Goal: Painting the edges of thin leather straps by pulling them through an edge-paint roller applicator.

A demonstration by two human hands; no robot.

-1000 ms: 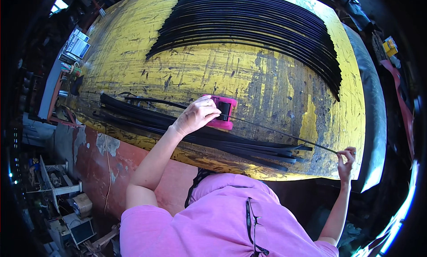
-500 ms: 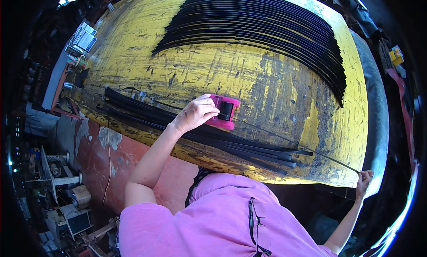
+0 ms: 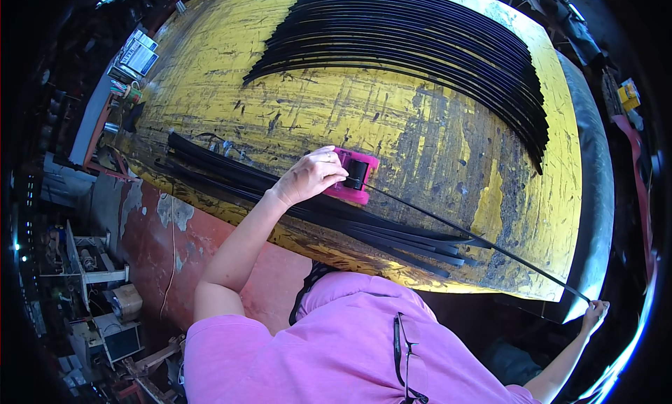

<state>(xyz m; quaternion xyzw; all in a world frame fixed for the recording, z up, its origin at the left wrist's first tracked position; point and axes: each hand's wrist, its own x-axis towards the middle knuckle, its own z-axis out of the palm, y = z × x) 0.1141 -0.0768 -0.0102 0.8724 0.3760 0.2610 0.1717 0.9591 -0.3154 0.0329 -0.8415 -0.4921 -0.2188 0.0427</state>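
My left hand (image 3: 311, 175) is closed on the left side of a pink tool (image 3: 371, 165) with a black roller (image 3: 355, 174), which sits on the yellow tabletop. A narrow black strip (image 3: 427, 211) comes out of the tool's right side. It runs taut across the table and past its right edge. There my right hand (image 3: 595, 314) grips the strip's far end, with the arm stretched out. Just in front of the tool lies a loose bundle of flat black strips (image 3: 350, 225), partly hidden under my left forearm.
The worn yellow table (image 3: 210, 89) carries many black strips (image 3: 399, 37) side by side at the back. Boxes (image 3: 136, 54) stand at the far left. A dark sheet (image 3: 584, 124) hangs along the right edge. A wooden frame (image 3: 91, 264) and clutter fill the lower left.
My right hand has moved farther right and toward me, drawing the strip out of the tool. The strip's tail left of the tool no longer shows. My left hand has stayed put.
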